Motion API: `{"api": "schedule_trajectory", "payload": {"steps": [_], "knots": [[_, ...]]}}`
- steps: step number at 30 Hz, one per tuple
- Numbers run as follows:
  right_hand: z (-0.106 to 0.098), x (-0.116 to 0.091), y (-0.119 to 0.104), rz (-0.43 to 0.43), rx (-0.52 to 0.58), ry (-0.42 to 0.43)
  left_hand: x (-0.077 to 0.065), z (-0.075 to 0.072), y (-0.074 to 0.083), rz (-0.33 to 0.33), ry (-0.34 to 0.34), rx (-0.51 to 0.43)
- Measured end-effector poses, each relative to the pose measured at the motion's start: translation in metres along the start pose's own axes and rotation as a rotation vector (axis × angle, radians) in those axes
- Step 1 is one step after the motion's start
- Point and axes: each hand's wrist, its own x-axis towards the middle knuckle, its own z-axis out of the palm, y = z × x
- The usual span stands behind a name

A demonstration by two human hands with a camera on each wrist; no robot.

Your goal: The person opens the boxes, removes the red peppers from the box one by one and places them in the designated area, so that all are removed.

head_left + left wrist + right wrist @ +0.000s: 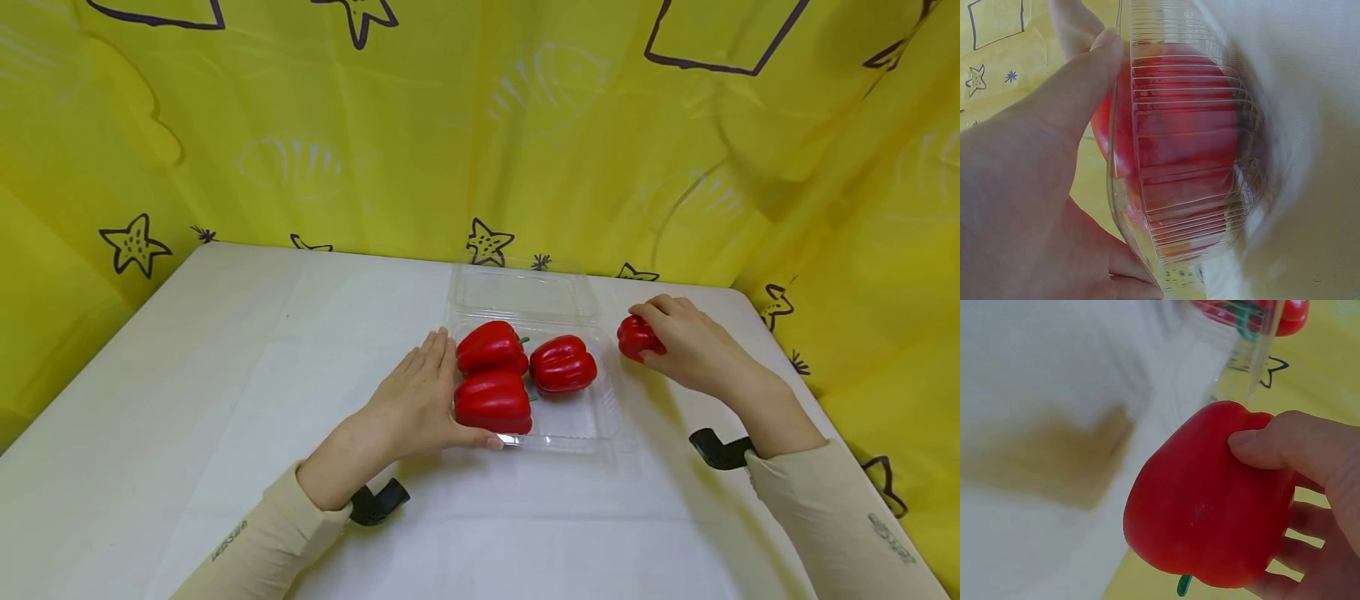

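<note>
Right hand [693, 346]: fingers and thumb clamped on one red bell pepper [1204, 500], just right of the clamshell base. One green stem on this pepper, at the end away from the thumb in the right wrist view. Cannot tell whether its underside meets the table.

Left hand [420, 400]: fingers straight and side by side along the left wall of the clamshell base [573, 417]; thumb apart from them, laid along the near rim. Grips no pepper.

Base is clear plastic, ribbed on the wall, one in number. Inside, three red bell peppers: far-left pepper [491, 348] and near-left pepper [493, 402], touching, both with green stems to the right; right-hand pepper [562, 364] beside them. Bare floor shows at the near right corner. Count of peppers overall: four, three in, one in hand.

One clear lid [525, 293], folded open on the far side.

Outward: two beige sleeves [270, 525], one per arm; two black brackets [381, 502], one by each wrist. One white-covered table [360, 333]. Yellow curtain [412, 125] behind and at both sides, printed with starfish and fish outlines.
</note>
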Motion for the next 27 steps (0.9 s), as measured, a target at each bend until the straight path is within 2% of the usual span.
{"api": "schedule_trajectory", "payload": {"steps": [20, 27], "knots": [[0.018, 0.011, 0.020, 0.039, 0.035, -0.149, 0.001, 0.001, 0.000, 0.009, 0.016, 0.020], [0.026, 0.015, 0.020, -0.003, 0.009, -0.147, 0.001, 0.001, -0.001, 0.008, 0.014, 0.022]]}}
